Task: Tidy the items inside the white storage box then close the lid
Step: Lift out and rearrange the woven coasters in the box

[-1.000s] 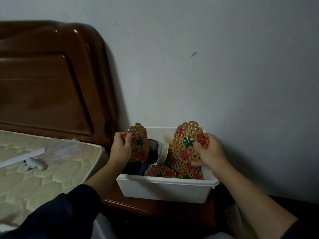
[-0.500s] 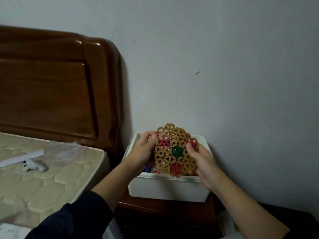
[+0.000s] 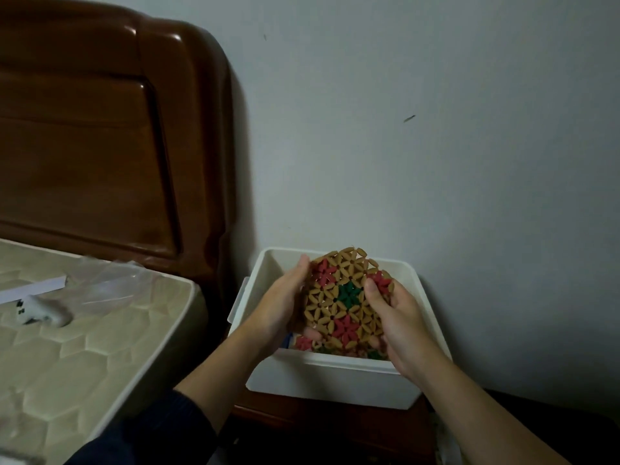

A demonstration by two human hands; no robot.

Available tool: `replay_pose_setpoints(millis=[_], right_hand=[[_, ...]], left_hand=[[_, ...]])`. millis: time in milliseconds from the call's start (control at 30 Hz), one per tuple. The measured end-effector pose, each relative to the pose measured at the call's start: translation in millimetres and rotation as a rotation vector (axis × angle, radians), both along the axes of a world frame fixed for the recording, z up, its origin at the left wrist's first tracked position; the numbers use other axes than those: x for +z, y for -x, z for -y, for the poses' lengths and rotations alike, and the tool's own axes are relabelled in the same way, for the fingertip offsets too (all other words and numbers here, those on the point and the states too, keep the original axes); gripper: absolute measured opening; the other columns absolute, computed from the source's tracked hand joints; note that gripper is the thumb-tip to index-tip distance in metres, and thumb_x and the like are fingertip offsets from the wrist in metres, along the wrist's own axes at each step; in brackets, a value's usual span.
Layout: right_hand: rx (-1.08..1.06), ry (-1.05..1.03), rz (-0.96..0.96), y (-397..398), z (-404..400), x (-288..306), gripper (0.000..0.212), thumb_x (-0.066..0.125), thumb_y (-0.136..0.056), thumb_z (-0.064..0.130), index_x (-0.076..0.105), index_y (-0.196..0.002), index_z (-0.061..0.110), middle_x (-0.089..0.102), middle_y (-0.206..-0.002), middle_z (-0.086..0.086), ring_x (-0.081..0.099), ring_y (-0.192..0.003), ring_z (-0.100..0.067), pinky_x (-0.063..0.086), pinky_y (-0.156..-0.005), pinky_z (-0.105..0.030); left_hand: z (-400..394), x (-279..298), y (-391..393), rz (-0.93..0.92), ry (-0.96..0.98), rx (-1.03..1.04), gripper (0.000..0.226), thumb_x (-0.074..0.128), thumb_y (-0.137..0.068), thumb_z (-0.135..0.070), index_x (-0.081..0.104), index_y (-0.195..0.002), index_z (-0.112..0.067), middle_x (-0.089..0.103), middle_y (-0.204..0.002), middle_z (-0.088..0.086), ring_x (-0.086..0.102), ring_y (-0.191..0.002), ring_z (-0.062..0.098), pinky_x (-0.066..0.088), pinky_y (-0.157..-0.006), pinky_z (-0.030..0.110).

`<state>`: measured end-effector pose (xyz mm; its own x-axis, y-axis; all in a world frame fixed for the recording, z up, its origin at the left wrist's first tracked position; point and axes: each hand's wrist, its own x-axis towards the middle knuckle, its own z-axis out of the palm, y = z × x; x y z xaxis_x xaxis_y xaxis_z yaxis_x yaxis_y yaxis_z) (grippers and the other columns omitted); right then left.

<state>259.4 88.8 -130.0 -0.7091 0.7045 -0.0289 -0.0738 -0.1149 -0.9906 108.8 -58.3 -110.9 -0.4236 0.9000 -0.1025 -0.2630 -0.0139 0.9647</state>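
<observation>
The white storage box [image 3: 330,377] stands open on a dark wooden nightstand [image 3: 322,421] against the wall. Over the box I hold a stack of woven bead mats [image 3: 345,297], tan with red and green flowers, upright between both hands. My left hand [image 3: 285,297] grips the stack's left edge. My right hand [image 3: 396,317] grips its right edge, thumb on the front face. More bead mats [image 3: 307,344] lie inside the box below, mostly hidden by my hands. No lid is in view.
A mattress [image 3: 84,357] fills the left side, with a brown wooden headboard [image 3: 110,129] behind it. On the mattress lie a small white object [image 3: 40,312], a clear plastic bag [image 3: 107,286] and a white strip [image 3: 33,288]. A grey wall stands right behind the box.
A second ago each hand held a separate mat over the box. They have been brought together into one stack, now held a little lower over the box.
</observation>
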Motion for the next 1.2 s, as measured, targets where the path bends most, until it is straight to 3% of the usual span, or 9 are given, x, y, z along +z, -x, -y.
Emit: replay_pose_setpoints(millis=[100,233,367,567,733,833,933,1067,1200], right_hand=[[-0.042,-0.022,-0.037,22,-9,-16,0.024,0.068,-0.099,0.043,0.070,-0.120,0.032,0.078,-0.121,-0.001,0.075,-0.112,-0.022,0.063,-0.090,-0.054],[-0.076,-0.060,0.040,44,-21,-42,0.025,0.071,-0.098,0.043,0.063,-0.122,0.041,0.077,-0.117,0.003,0.077,-0.104,-0.020,0.061,-0.081,-0.069],[-0.068,-0.104,0.076,48,-18,-54,0.041,0.072,-0.098,0.040,0.056,-0.133,0.054,0.074,-0.121,0.012,0.075,-0.104,-0.008,0.066,-0.069,-0.042],[-0.045,-0.294,0.136,49,-15,-47,0.034,0.069,-0.098,0.045,0.059,-0.129,0.056,0.071,-0.118,0.020,0.076,-0.100,-0.016,0.058,-0.048,-0.032],[-0.043,-0.377,0.098,47,-19,-51,0.038,0.069,-0.098,0.048,0.058,-0.133,0.056,0.068,-0.129,0.020,0.068,-0.118,-0.005,0.065,-0.082,-0.041],[-0.040,-0.362,0.105,45,-16,-53,0.039,0.068,-0.098,0.050,0.057,-0.134,0.059,0.067,-0.132,0.018,0.069,-0.115,-0.002,0.067,-0.079,-0.046],[-0.034,-0.329,0.100,45,-17,-53,0.036,0.067,-0.099,0.049,0.059,-0.133,0.060,0.069,-0.131,0.017,0.069,-0.113,-0.002,0.067,-0.075,-0.039],[-0.051,-0.212,0.078,45,-20,-55,0.030,0.058,-0.106,0.040,0.065,-0.134,0.051,0.069,-0.133,0.018,0.065,-0.124,-0.005,0.059,-0.102,-0.042],[-0.035,-0.034,0.048,44,-23,-54,0.026,0.057,-0.108,0.036,0.069,-0.130,0.038,0.076,-0.125,0.005,0.073,-0.116,-0.017,0.063,-0.092,-0.052]], left_hand=[[-8,-27,11,0.048,-0.082,0.023,0.040,0.069,-0.099,-0.044,0.061,-0.137,-0.037,0.070,-0.134,0.011,0.070,-0.119,0.037,0.056,-0.089,0.063],[-16,-49,25,0.079,-0.121,0.043,0.037,0.071,-0.099,-0.036,0.060,-0.134,-0.041,0.070,-0.134,0.007,0.072,-0.117,0.037,0.065,-0.059,0.040],[-13,-60,28,0.063,-0.093,0.066,0.032,0.066,-0.101,-0.033,0.061,-0.130,-0.046,0.072,-0.132,0.002,0.073,-0.114,0.036,0.065,-0.055,0.038],[-11,-58,26,0.053,-0.067,0.126,0.029,0.065,-0.098,-0.029,0.065,-0.122,-0.046,0.074,-0.126,0.003,0.075,-0.108,0.038,0.065,-0.054,0.041],[-12,-59,25,0.025,-0.052,0.129,0.028,0.061,-0.104,-0.024,0.064,-0.124,-0.043,0.075,-0.125,0.002,0.076,-0.105,0.036,0.064,-0.053,0.040],[-11,-58,24,0.003,-0.046,0.140,0.028,0.057,-0.107,-0.023,0.065,-0.124,-0.044,0.075,-0.125,0.002,0.076,-0.106,0.035,0.064,-0.053,0.040],[-10,-56,23,0.002,-0.044,0.137,0.029,0.055,-0.107,-0.023,0.064,-0.126,-0.043,0.074,-0.126,0.002,0.075,-0.108,0.033,0.065,-0.060,0.044],[-9,-50,22,0.026,-0.021,0.132,0.029,0.053,-0.109,-0.019,0.062,-0.129,-0.037,0.076,-0.123,0.008,0.077,-0.100,0.038,0.063,-0.050,0.037],[-8,-47,24,0.085,-0.048,0.129,0.030,0.060,-0.105,-0.018,0.059,-0.134,-0.023,0.077,-0.118,0.013,0.077,-0.095,0.039,0.059,-0.044,0.031]])
